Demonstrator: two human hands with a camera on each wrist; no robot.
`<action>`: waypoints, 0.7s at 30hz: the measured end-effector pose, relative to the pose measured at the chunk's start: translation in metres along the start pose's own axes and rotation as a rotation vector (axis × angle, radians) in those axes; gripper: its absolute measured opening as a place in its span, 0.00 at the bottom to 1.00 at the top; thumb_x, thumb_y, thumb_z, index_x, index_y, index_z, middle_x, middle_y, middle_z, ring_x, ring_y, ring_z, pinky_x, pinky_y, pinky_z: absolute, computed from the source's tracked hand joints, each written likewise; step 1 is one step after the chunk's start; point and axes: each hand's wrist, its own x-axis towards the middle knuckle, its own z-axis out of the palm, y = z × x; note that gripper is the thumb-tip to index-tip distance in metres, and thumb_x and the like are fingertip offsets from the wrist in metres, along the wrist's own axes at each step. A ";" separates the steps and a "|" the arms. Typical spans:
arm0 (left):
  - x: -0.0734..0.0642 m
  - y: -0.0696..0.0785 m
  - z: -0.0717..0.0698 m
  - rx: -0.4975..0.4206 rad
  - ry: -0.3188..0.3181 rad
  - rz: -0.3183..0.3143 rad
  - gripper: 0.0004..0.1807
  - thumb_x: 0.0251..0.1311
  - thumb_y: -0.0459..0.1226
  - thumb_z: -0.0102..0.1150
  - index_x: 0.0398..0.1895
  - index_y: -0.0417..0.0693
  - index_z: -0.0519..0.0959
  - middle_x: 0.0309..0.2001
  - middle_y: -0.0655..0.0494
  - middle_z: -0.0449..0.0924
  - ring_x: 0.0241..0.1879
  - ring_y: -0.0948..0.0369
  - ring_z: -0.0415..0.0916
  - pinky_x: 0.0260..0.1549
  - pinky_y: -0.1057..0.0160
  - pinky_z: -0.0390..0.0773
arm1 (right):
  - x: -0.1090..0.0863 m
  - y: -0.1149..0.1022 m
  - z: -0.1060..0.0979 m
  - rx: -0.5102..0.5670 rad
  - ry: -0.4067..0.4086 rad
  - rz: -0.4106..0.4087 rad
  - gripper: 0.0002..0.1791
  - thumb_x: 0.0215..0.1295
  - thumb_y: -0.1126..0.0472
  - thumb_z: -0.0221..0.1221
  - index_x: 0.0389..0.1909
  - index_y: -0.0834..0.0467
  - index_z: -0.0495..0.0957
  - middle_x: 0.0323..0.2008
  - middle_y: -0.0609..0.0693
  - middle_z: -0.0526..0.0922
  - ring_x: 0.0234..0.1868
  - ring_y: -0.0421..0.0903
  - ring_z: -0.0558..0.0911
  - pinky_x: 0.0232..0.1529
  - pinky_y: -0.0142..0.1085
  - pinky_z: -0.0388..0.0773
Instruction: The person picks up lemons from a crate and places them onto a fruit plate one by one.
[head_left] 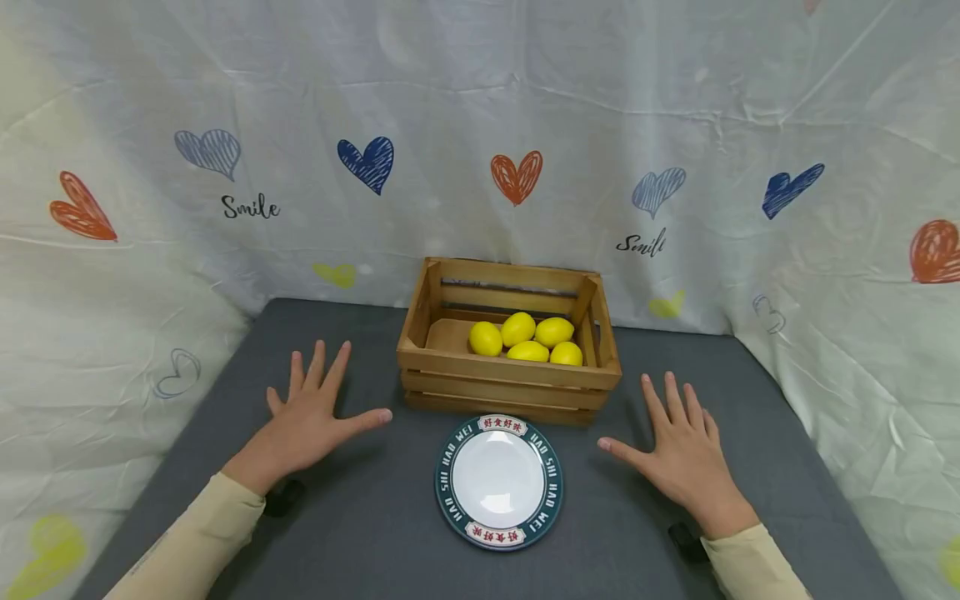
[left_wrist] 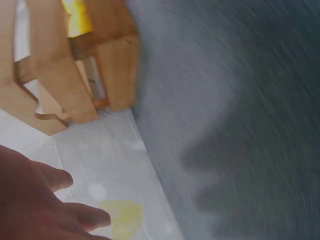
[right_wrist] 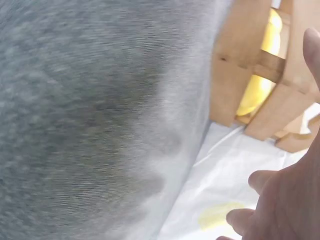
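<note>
Several yellow lemons (head_left: pixel 518 330) lie in the middle and right of a slatted wooden crate (head_left: pixel 510 386) at the back of the table. A round plate (head_left: pixel 498 479) with a white centre and a dark green lettered rim lies just in front of the crate. To the left of the plate, my left hand (head_left: pixel 303 429) is spread with straight fingers and holds nothing. My right hand (head_left: pixel 682 458) is likewise spread, to the right of the plate, with nothing in it. In both wrist views the crate's slats show beyond the fingers.
The table has a dark grey cover (head_left: pixel 375 533). A white cloth (head_left: pixel 450 100) printed with hearts and words hangs behind it and along both sides. Black wrist devices, one (head_left: pixel 285 497) at the left cuff and one (head_left: pixel 687 542) at the right, sit under the wrists.
</note>
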 end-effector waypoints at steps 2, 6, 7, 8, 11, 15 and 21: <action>0.000 0.003 -0.002 -0.128 -0.048 0.015 0.63 0.67 0.77 0.52 0.89 0.67 0.27 0.88 0.44 0.18 0.84 0.30 0.14 0.65 0.09 0.32 | 0.001 -0.002 -0.004 0.015 -0.015 -0.003 0.72 0.59 0.13 0.57 0.90 0.52 0.40 0.88 0.68 0.37 0.85 0.78 0.42 0.74 0.81 0.46; 0.006 0.017 -0.005 -0.455 -0.167 0.046 0.50 0.79 0.70 0.41 0.90 0.67 0.30 0.90 0.49 0.24 0.88 0.36 0.22 0.75 0.17 0.35 | 0.004 -0.007 -0.017 0.029 -0.015 -0.018 0.71 0.61 0.15 0.58 0.90 0.51 0.39 0.88 0.67 0.37 0.85 0.77 0.42 0.72 0.83 0.50; 0.008 0.021 -0.006 -0.530 -0.189 0.045 0.48 0.80 0.69 0.38 0.90 0.65 0.30 0.90 0.51 0.25 0.88 0.38 0.23 0.77 0.19 0.35 | 0.005 -0.009 -0.021 0.030 -0.010 -0.024 0.70 0.62 0.15 0.58 0.90 0.51 0.38 0.88 0.67 0.37 0.85 0.77 0.43 0.71 0.83 0.51; 0.010 0.026 -0.007 -0.593 -0.203 0.039 0.47 0.81 0.69 0.36 0.90 0.65 0.31 0.90 0.53 0.26 0.89 0.40 0.25 0.78 0.21 0.37 | 0.007 -0.012 -0.027 0.030 -0.003 -0.031 0.70 0.62 0.16 0.58 0.90 0.51 0.39 0.88 0.67 0.37 0.85 0.77 0.43 0.71 0.84 0.51; 0.020 0.042 -0.006 -0.715 -0.212 0.002 0.48 0.79 0.72 0.31 0.90 0.65 0.33 0.91 0.54 0.28 0.89 0.40 0.28 0.79 0.22 0.42 | 0.012 -0.020 -0.045 0.028 0.020 -0.054 0.69 0.63 0.17 0.59 0.90 0.51 0.39 0.88 0.66 0.37 0.86 0.76 0.43 0.71 0.83 0.52; 0.035 0.058 0.000 -0.805 -0.193 -0.042 0.49 0.77 0.74 0.29 0.91 0.62 0.37 0.91 0.49 0.29 0.88 0.35 0.32 0.79 0.22 0.48 | 0.023 -0.036 -0.068 0.035 0.060 -0.094 0.68 0.63 0.17 0.60 0.90 0.52 0.41 0.89 0.64 0.38 0.86 0.75 0.45 0.73 0.81 0.52; 0.050 0.073 0.016 -0.902 -0.167 -0.085 0.52 0.76 0.74 0.34 0.91 0.58 0.40 0.90 0.43 0.33 0.88 0.36 0.35 0.79 0.22 0.47 | 0.043 -0.064 -0.112 0.042 0.103 -0.177 0.65 0.64 0.19 0.61 0.90 0.51 0.46 0.89 0.63 0.44 0.87 0.70 0.47 0.77 0.77 0.53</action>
